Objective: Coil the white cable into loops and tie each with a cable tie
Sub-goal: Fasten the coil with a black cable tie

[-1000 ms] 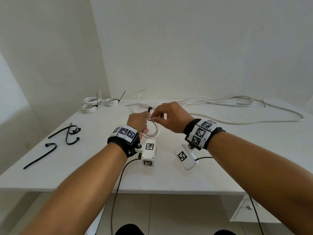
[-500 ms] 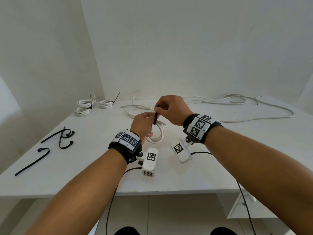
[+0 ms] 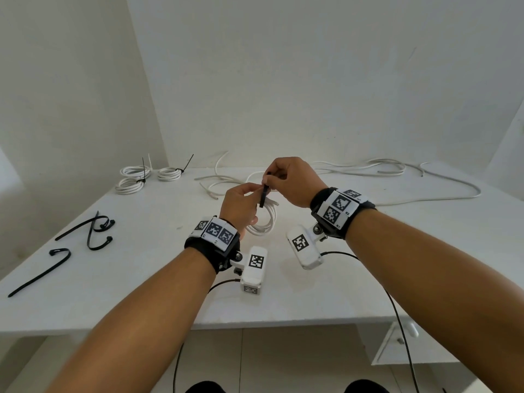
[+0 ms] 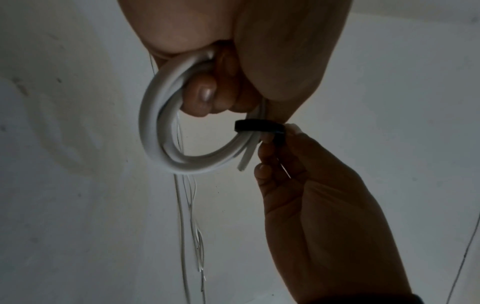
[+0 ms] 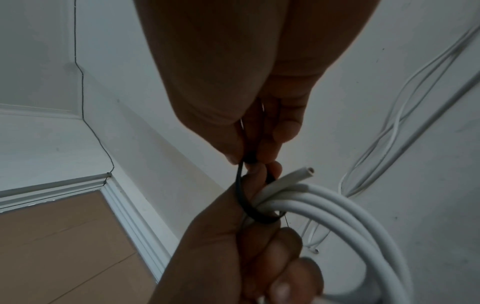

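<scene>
A small coil of white cable (image 3: 263, 219) (image 4: 161, 127) (image 5: 350, 207) hangs above the table, and my left hand (image 3: 241, 202) (image 4: 221, 72) (image 5: 246, 246) grips it at the top. A black cable tie (image 3: 264, 194) (image 4: 259, 127) (image 5: 244, 197) is looped round the bundled strands. My right hand (image 3: 289, 177) (image 4: 298, 185) (image 5: 249, 133) pinches the tie's upper end between thumb and fingertips, just above the left hand. One cut cable end (image 5: 306, 171) sticks out beside the tie.
Three tied white coils (image 3: 141, 180) lie at the table's back left. Three loose black cable ties (image 3: 93, 231) lie at the left. Loose white cable (image 3: 397, 177) runs across the back and right of the table (image 3: 312, 302).
Both hands have lifted the coil off the table. The right hand has drawn the tie's end upward, so the loop sits closer round the strands.
</scene>
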The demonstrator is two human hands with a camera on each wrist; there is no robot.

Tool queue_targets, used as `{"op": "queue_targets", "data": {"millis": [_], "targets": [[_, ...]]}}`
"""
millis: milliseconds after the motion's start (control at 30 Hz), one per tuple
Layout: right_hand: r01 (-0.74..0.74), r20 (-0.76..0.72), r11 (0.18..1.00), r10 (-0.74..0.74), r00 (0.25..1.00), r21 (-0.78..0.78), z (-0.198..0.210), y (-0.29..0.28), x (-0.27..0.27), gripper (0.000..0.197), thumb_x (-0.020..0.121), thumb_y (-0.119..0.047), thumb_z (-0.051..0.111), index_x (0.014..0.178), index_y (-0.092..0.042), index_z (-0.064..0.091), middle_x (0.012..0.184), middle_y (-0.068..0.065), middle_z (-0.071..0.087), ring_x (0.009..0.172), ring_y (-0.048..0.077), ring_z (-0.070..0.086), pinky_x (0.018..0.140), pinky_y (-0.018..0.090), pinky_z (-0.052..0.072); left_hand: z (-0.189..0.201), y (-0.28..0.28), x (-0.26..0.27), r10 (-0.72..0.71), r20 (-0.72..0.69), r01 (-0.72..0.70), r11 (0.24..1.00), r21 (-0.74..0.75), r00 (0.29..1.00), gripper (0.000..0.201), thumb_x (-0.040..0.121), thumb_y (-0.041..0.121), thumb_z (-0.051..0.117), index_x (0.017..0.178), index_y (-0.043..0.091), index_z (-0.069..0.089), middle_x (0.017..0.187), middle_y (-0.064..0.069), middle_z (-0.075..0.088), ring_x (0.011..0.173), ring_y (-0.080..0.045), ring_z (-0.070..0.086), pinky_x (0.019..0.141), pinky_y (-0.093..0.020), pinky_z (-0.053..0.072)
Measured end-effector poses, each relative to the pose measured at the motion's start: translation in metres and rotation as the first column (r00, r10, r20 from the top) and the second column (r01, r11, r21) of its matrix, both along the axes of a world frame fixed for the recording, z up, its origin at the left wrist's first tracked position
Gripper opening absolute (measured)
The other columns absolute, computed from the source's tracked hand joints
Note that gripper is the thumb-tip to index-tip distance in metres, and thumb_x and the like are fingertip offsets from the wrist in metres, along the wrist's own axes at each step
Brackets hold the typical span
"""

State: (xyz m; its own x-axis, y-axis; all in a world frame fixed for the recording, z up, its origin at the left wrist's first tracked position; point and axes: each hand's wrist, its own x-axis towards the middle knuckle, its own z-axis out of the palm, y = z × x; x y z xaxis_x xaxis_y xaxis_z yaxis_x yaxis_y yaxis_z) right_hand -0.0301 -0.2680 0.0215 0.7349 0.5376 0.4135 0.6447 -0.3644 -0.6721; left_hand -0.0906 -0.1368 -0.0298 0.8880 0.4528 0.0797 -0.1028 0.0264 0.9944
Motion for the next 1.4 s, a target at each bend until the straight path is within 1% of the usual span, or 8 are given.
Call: {"op": "queue_targets", "data": {"millis": [67, 233, 400, 567, 1000, 1133, 1267, 1400], "targets": [[0.012, -0.036, 0.996, -0.009, 0.999, 0.088, 0.000, 0.000, -0.004, 0.008, 0.094, -0.019, 0.064, 0.089, -0.015, 0.069, 0.066, -0.009, 0.067, 0.059, -0.004, 0.062, 0.057, 0.014, 0.048, 0.000, 0.002, 0.001, 0.062, 0.007, -0.062, 0.998, -0.019, 0.998, 0.012, 0.089, 0.015, 0.064, 0.081, 0.010, 0.071, 0.066, -0.010, 0.042, 0.046, -0.016, 0.026, 0.042, -0.021, 0.024], [0.064, -0.362, 0.892, 0.115, 0.925, 0.447, 0.001, 0.002, -0.006, 0.015, 0.091, -0.011, 0.069, 0.100, -0.011, 0.057, 0.082, 0.013, 0.076, 0.076, 0.024, 0.075, 0.069, 0.031, 0.059, 0.001, 0.010, 0.004, 0.174, 0.012, -0.172, 0.979, -0.111, 0.985, 0.015, 0.084, 0.011, 0.066, 0.070, 0.013, 0.064, 0.078, -0.014, 0.053, 0.045, -0.015, 0.029, 0.041, -0.021, 0.028], [0.087, -0.283, 0.944, 0.007, 0.959, 0.319, -0.007, 0.004, -0.009, 0.006, 0.085, -0.013, 0.071, 0.083, -0.008, 0.068, 0.073, 0.008, 0.076, 0.074, 0.027, 0.074, 0.070, 0.038, 0.058, 0.003, 0.009, 0.005, 0.220, 0.005, -0.219, 0.970, -0.103, 0.975, 0.013, 0.083, 0.013, 0.068, 0.071, 0.013, 0.063, 0.074, -0.011, 0.053, 0.046, -0.016, 0.032, 0.043, -0.022, 0.030], [0.050, -0.100, 0.989, -0.037, 0.994, 0.140, -0.010, 0.005, -0.017, 0.003, 0.082, -0.017, 0.070, 0.083, -0.018, 0.072, 0.072, -0.003, 0.074, 0.069, 0.009, 0.070, 0.059, 0.016, 0.048, 0.004, 0.006, 0.002, 0.225, -0.001, -0.225, 0.973, -0.061, 0.974, 0.012, 0.085, 0.013, 0.066, 0.073, 0.013, 0.063, 0.060, -0.002, 0.050, 0.045, -0.015, 0.035, 0.044, -0.023, 0.031], [0.084, -0.079, 0.996, -0.081, 0.994, 0.037, -0.007, 0.001, -0.018, 0.012, 0.085, -0.016, 0.064, 0.083, -0.019, 0.076, 0.066, -0.012, 0.068, 0.050, -0.006, 0.055, 0.046, 0.007, 0.037, 0.001, 0.000, -0.005, 0.245, 0.073, -0.254, 0.956, 0.150, 0.967, 0.015, 0.074, 0.023, 0.070, 0.061, 0.021, 0.062, 0.060, 0.000, 0.059, 0.047, -0.015, 0.040, 0.055, -0.028, 0.034], [0.048, -0.153, 0.998, -0.042, 0.987, 0.030, -0.002, -0.002, -0.017, 0.013, 0.086, -0.012, 0.064, 0.084, -0.017, 0.076, 0.068, -0.006, 0.069, 0.047, -0.003, 0.054, 0.052, 0.014, 0.044, 0.002, -0.001, -0.004, 0.246, 0.139, -0.278, 0.904, 0.324, 0.959, 0.016, 0.080, 0.015, 0.069, 0.065, 0.018, 0.063, 0.061, 0.003, 0.063, 0.051, -0.013, 0.048, 0.054, -0.025, 0.037], [0.047, -0.402, 0.986, 0.021, 0.915, 0.157, 0.001, -0.004, -0.012, 0.013, 0.086, -0.005, 0.069, 0.099, -0.005, 0.067, 0.080, 0.013, 0.072, 0.067, 0.019, 0.062, 0.066, 0.030, 0.055, 0.004, 0.000, -0.004, 0.203, 0.182, -0.261, 0.883, 0.390, 0.962, 0.015, 0.081, 0.019, 0.070, 0.067, 0.018, 0.064, 0.061, 0.004, 0.069, 0.050, -0.012, 0.051, 0.054, -0.023, 0.039], [0.070, -0.609, 0.934, 0.171, 0.775, 0.352, 0.006, -0.009, -0.011, 0.020, 0.088, 0.002, 0.069, 0.104, -0.002, 0.057, 0.080, 0.016, 0.066, 0.058, 0.017, 0.061, 0.057, 0.022, 0.054, 0.008, -0.001, -0.010, 0.101, 0.208, -0.181, 0.892, 0.414, 0.973, 0.014, 0.083, 0.019, 0.070, 0.071, 0.014, 0.066, 0.062, 0.004, 0.071, 0.052, -0.008, 0.059, 0.055, -0.019, 0.041]]}}
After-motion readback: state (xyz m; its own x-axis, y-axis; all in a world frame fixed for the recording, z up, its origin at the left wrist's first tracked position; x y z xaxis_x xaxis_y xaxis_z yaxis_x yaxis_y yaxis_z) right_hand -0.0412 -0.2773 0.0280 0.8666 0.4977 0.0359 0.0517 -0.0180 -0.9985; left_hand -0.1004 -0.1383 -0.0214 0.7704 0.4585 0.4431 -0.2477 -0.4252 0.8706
